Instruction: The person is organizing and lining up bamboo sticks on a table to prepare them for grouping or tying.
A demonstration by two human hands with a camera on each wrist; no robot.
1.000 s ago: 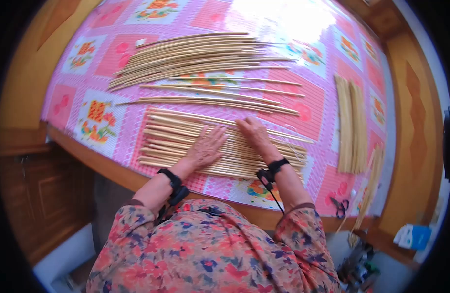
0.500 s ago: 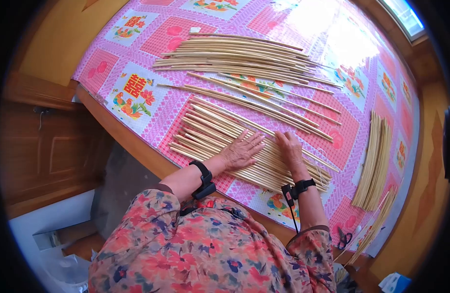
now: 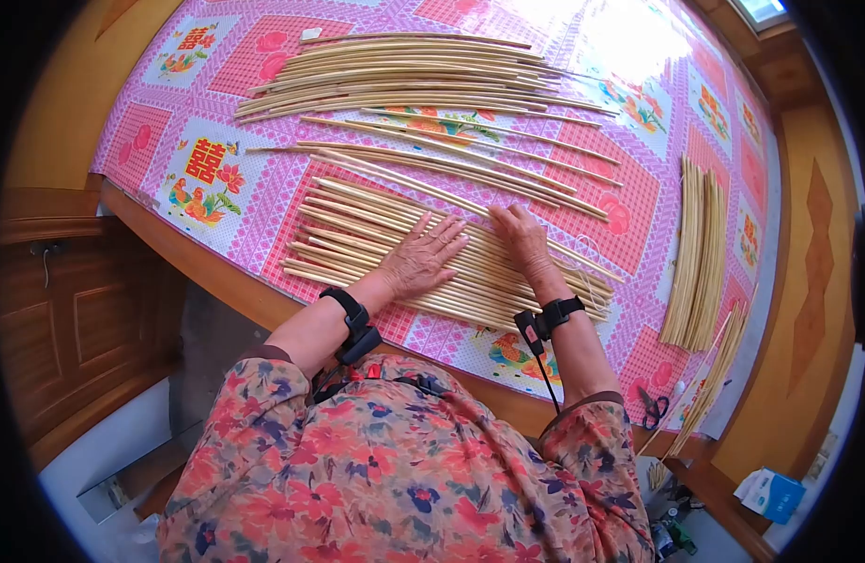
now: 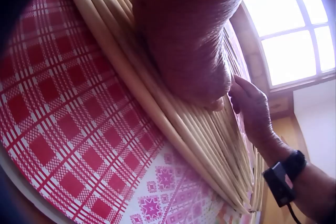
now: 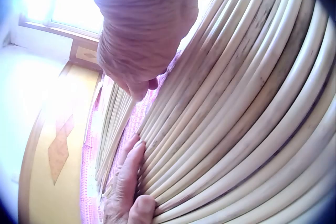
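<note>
Pink patterned tablecloth (image 3: 216, 202) is covering the table under a sunny window (image 4: 294, 29), with a far pile (image 3: 404, 75) and a side pile (image 3: 695, 253) lying apart. The person is pressing left hand (image 3: 418, 258) and right hand (image 3: 524, 239) flat, fingers straight, side by side on the row of sticks (image 3: 357, 235) near the table's front edge. Even, light pressure is probably working best here, so nothing's rolling or crossing.

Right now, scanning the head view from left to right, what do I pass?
wooden cabinet -> left hand -> right hand -> side bundle of sticks -> blue packet
</note>
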